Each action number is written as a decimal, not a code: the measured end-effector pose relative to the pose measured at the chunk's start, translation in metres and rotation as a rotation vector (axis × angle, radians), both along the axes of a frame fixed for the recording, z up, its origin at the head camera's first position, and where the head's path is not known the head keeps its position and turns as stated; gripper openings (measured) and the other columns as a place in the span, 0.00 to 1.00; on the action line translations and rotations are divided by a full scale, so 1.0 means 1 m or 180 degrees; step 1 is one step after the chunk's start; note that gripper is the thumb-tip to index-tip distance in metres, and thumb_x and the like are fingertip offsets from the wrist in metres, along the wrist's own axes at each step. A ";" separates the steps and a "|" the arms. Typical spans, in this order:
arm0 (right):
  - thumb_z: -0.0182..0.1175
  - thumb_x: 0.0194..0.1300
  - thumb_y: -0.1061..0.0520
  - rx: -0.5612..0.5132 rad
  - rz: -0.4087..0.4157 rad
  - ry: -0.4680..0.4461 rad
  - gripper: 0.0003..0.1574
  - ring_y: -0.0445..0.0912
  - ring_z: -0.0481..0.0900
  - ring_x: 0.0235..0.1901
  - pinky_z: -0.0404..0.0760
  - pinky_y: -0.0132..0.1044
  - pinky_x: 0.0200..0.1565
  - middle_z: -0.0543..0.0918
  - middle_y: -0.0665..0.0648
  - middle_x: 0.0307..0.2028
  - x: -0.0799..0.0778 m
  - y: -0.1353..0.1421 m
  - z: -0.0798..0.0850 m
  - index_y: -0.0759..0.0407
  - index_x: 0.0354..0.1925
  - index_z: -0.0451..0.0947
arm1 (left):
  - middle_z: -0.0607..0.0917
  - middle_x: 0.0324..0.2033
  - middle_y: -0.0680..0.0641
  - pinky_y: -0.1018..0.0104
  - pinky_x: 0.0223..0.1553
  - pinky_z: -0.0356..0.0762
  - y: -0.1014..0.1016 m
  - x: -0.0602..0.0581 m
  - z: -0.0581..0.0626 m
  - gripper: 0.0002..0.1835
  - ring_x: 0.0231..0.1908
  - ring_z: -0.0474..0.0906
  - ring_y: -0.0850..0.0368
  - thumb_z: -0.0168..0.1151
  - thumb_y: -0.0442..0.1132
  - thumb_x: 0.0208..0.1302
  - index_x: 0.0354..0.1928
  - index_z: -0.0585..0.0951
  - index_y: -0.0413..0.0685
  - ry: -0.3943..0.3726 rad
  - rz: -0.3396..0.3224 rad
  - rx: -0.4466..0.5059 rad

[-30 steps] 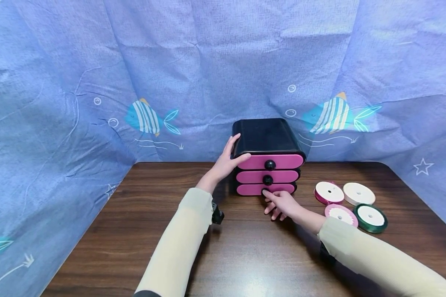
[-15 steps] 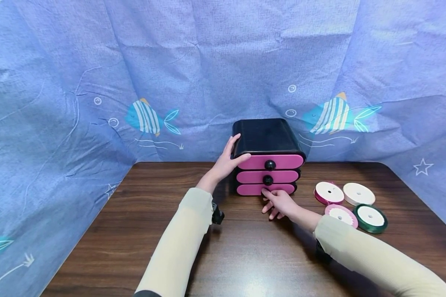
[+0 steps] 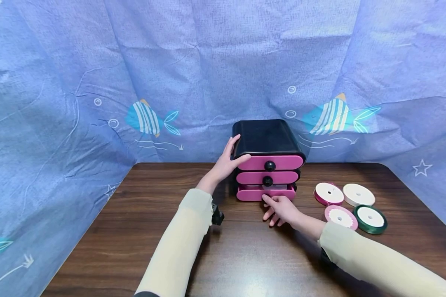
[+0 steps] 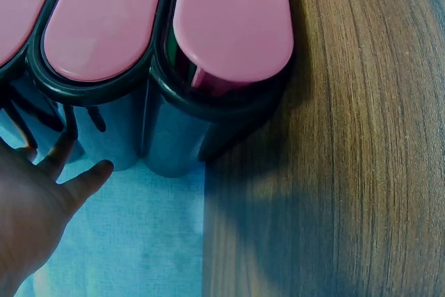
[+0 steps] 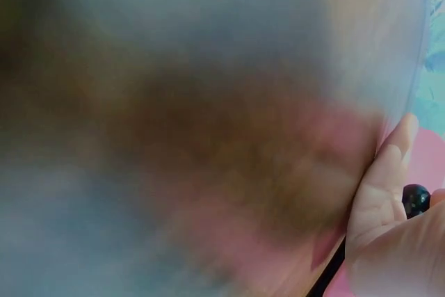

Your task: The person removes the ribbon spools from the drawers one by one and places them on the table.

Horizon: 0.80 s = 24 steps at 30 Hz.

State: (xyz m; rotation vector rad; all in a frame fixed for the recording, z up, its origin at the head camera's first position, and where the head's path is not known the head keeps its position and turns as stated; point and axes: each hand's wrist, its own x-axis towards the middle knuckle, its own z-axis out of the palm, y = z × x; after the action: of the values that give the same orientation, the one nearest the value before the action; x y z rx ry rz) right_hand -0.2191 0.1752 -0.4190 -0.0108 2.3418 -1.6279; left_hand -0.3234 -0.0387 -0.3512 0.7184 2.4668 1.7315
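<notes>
Counter [image 3: 134,214]: wood-patterned, carrying all items. Drawer box [image 3: 265,136]: upright at the counter's far side, between 12 and 1 o'clock from the person. Top drawer [image 3: 254,163] and middle drawer [image 3: 249,178] appear closed. Bottom drawer [image 3: 249,195]: stands partway out; the step is judged to be opening it. Recommended: a slow, level pull toward 6 o'clock, without lifting or twisting, lest the box slide. Left hand [image 3: 224,164]: grip spread, fingers against the box's 9 o'clock side, thumb at its front; firm bracing advised. Right hand [image 3: 285,209]: grip pinching the bottom drawer at its front middle, the handle there hidden. Four rolls, toward 4 o'clock from the box: dark pink roll [image 3: 329,192], cream roll [image 3: 358,194], light pink roll [image 3: 339,218], green roll [image 3: 370,218]. The pulling arm should clear them.
</notes>
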 end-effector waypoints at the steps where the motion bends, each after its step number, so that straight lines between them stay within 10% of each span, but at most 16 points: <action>1: 0.46 0.75 0.42 -0.0007 0.0001 0.0011 0.31 0.45 0.79 0.14 0.70 0.32 0.15 0.84 0.58 0.21 0.003 0.000 0.000 0.71 0.42 0.72 | 0.35 0.76 0.51 0.41 0.66 0.50 0.000 0.000 -0.001 0.41 0.74 0.38 0.56 0.60 0.56 0.65 0.75 0.49 0.77 0.0012 0.0012 0.0005; 24: 0.48 0.75 0.42 -0.0277 0.0006 -0.0093 0.30 0.46 0.80 0.16 0.77 0.37 0.19 0.85 0.59 0.24 0.054 -0.002 -0.001 0.71 0.43 0.71 | 0.36 0.76 0.50 0.42 0.66 0.51 0.001 0.001 0.000 0.41 0.74 0.40 0.53 0.61 0.55 0.64 0.75 0.51 0.75 0.0032 0.0031 0.0061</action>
State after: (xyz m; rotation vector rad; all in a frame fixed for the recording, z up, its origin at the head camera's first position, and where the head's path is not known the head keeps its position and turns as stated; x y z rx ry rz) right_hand -0.1646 0.1727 -0.4196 -0.0072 2.2472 -1.7159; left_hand -0.3227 -0.0380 -0.3515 0.7196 2.4678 1.7614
